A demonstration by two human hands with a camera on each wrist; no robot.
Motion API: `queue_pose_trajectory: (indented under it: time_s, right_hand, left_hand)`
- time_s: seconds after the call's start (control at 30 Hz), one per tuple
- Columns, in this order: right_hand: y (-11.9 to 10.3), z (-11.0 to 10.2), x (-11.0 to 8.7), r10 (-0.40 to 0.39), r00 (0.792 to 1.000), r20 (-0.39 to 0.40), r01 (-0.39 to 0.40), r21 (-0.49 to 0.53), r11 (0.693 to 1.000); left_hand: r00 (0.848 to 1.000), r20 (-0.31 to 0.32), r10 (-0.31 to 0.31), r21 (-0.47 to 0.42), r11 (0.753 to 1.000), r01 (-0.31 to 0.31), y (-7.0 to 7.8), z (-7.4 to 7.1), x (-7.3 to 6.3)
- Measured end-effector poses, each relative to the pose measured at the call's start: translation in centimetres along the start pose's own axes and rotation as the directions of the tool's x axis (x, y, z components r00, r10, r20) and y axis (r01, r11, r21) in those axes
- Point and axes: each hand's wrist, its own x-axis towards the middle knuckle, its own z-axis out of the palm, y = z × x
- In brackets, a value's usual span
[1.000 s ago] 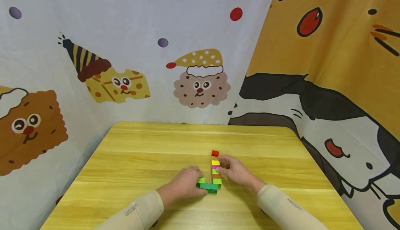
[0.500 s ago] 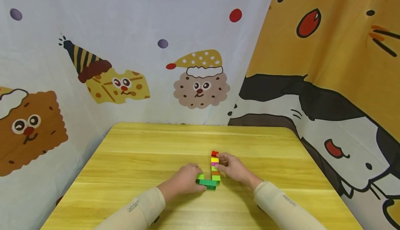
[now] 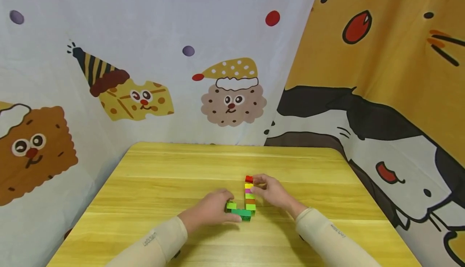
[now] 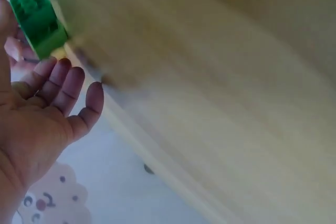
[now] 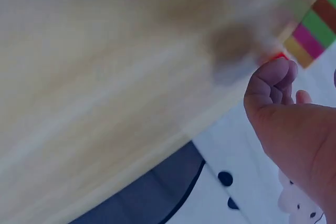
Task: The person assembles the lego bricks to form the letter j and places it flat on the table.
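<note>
My left hand [image 3: 212, 208] has its fingers spread and loosely bent beside a light green brick [image 3: 231, 205] and a dark green brick [image 3: 241, 213]. In the left wrist view a gap shows between its fingertips and the green studded brick [image 4: 39, 19]. A straight line of toy bricks [image 3: 249, 196], yellow, magenta, green, orange and light green, runs from the dark green brick toward a red brick [image 3: 249, 179]. My right hand [image 3: 272, 192] has its thumb at the line's side and its fingertips at the red brick, which they mostly hide in the right wrist view.
The bricks are at the middle of a wooden table [image 3: 174, 178] with rounded far corners. Behind it hangs a white curtain [image 3: 145, 37] with cartoon snacks. An orange cartoon curtain [image 3: 319, 57] covers the right side.
The brick line has slid away from me until the gap to the red brick has nearly closed. My left hand has loosened from the green bricks; my right fingers have moved toward the red brick.
</note>
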Motion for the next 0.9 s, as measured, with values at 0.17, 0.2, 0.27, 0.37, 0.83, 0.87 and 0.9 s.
queue_pose_trajectory:
  time_s: [0.17,0.2,0.27,0.37,0.83,0.87,0.9]
  right_hand:
    - [-0.2,-1.8,1.0,0.007,0.998,-0.069,-0.012,-0.072,0.997]
    - [-0.2,-2.2,1.3,0.016,0.997,-0.08,-0.023,-0.082,0.996]
    - [-0.2,-2.7,1.8,0.04,0.994,-0.098,-0.049,-0.098,0.994]
    - [-0.2,-3.0,2.6,0.064,0.992,-0.106,-0.075,-0.105,0.992]
    - [0.2,-1.4,4.9,0.102,0.991,-0.087,-0.112,-0.113,0.987]
    - [0.4,-1.3,5.0,0.108,0.99,-0.091,-0.118,-0.12,0.986]
    - [0.5,-1.3,5.1,0.111,0.989,-0.095,-0.122,-0.128,0.984]
  left_hand:
    - [0.993,-0.106,-0.042,0.024,0.999,0.045,-2.5,-1.3,-0.2]
    - [0.989,-0.133,-0.059,0.043,0.997,0.066,-3.0,-1.4,-0.2]
    - [0.981,-0.167,-0.103,0.087,0.989,0.118,-4.0,-1.7,-0.3]
    - [0.974,-0.179,-0.139,0.133,0.977,0.164,-5.4,-1.7,-0.3]
    - [0.982,-0.098,-0.162,0.168,0.97,0.177,-5.7,-2.4,0.2]
    - [0.983,-0.096,-0.159,0.169,0.97,0.174,-5.5,-2.4,0.2]
    - [0.983,-0.092,-0.16,0.17,0.97,0.174,-5.4,-2.4,0.2]
